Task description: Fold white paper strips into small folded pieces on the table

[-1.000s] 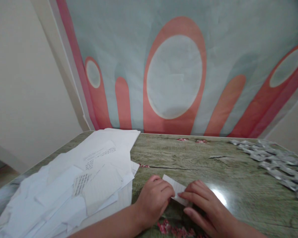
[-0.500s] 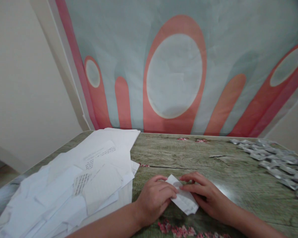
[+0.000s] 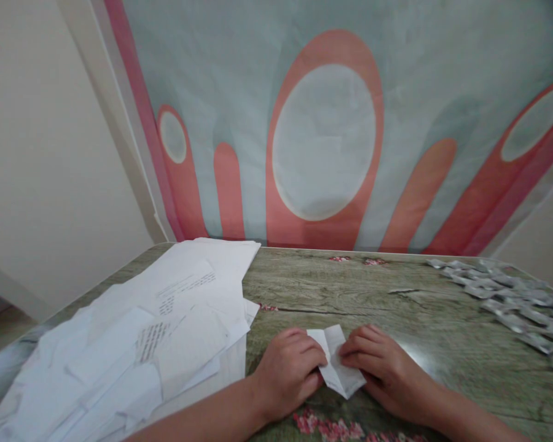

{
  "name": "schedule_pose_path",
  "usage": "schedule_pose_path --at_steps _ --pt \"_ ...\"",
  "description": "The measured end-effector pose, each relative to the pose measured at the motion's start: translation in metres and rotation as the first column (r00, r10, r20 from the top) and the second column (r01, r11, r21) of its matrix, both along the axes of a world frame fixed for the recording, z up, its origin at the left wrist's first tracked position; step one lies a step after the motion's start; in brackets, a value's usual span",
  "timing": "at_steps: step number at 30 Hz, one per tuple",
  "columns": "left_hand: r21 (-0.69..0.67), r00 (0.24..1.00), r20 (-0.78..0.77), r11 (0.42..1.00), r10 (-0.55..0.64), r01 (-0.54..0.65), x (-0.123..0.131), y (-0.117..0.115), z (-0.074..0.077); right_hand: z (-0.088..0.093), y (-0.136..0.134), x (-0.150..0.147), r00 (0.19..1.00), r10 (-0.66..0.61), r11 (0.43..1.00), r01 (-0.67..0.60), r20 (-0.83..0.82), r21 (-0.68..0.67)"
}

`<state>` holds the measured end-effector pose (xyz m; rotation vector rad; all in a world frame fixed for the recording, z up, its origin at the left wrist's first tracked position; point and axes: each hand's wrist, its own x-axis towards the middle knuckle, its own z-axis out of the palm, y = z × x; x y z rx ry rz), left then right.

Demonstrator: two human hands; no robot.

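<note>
A small white folded paper [image 3: 335, 362] lies between my two hands above the wood-patterned table [image 3: 313, 282], with a crease running down its middle so that it opens like a shallow V. My left hand [image 3: 289, 368] pinches its left edge, fingers curled over it and the thumb below. On the right edge, my right hand [image 3: 382, 368] grips the paper with bent fingers, its thumb partly hidden under them.
Loose white sheets [image 3: 193, 344], some printed, are heaped on the left side of the table. Rows of folded grey-white paper pieces [image 3: 502, 288] lie at the right. Behind the table hangs a patterned sheet [image 3: 322, 233].
The paper has gone from a flat narrow strip to a wider piece opened along a crease. My right hand's fingers have curled in closer on its right edge.
</note>
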<state>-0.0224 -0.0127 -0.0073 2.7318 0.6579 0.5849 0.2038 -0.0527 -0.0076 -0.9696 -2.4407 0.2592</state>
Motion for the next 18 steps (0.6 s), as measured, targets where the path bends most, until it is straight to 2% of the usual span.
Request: schedule_pose_path --at_steps 6,11,14,16,18 --pt "-0.020 0.997 0.003 0.997 0.071 -0.071 0.002 -0.002 0.001 0.003 -0.002 -0.001 0.993 -0.047 0.985 0.027 -0.111 -0.171" --pt "-0.077 0.987 -0.025 0.984 0.161 -0.163 0.004 -0.003 0.006 0.000 0.003 -0.003 0.944 -0.225 0.929 0.133 -0.241 -0.345" --pt "-0.182 0.973 -0.008 0.957 0.229 -0.227 0.005 -0.002 0.005 -0.005 0.007 -0.004 0.912 -0.295 0.909 0.176 -0.285 -0.377" --pt "-0.262 0.966 0.048 0.937 0.253 -0.232 0.005 -0.001 0.003 -0.008 0.009 -0.004 0.904 -0.319 0.904 0.201 -0.284 -0.377" --pt "-0.285 0.956 0.108 0.930 0.272 -0.232 0.005 0.000 0.003 -0.010 0.010 -0.004 0.903 -0.335 0.901 0.223 -0.270 -0.372"
